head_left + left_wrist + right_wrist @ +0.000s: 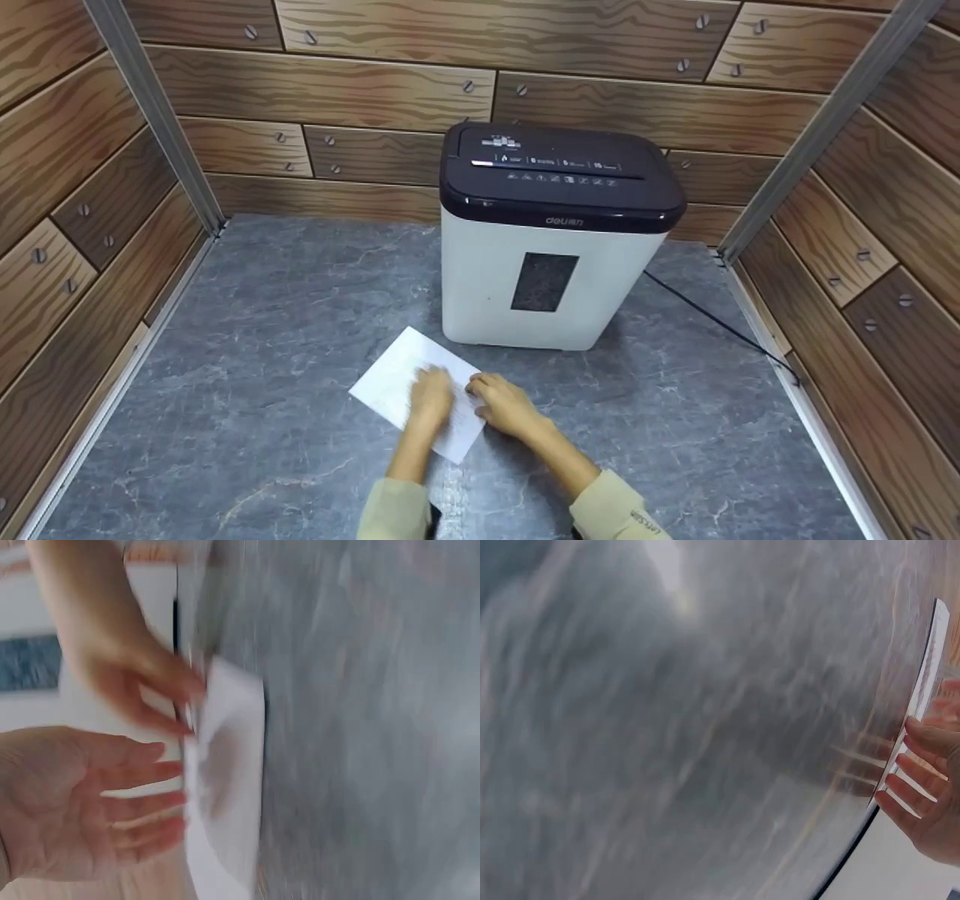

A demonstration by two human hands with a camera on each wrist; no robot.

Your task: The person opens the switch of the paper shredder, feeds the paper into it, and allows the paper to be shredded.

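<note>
A white sheet of paper lies at an angle on the grey surface, with faint print showing. My left hand is over the middle of the sheet, blurred in the head view; in the left wrist view the same left hand has its fingers extended towards the paper. At the sheet's right edge, my right hand rests with fingertips on the paper and the thumb apart from them. The right wrist view shows the right hand with fairly straight, spread fingers against the sheet, seen nearly edge-on.
A paper shredder with a dark lid and white bin stands upright behind the paper, slightly right. From it a black cable runs to the right wall. Wood-patterned panels enclose the back and both sides.
</note>
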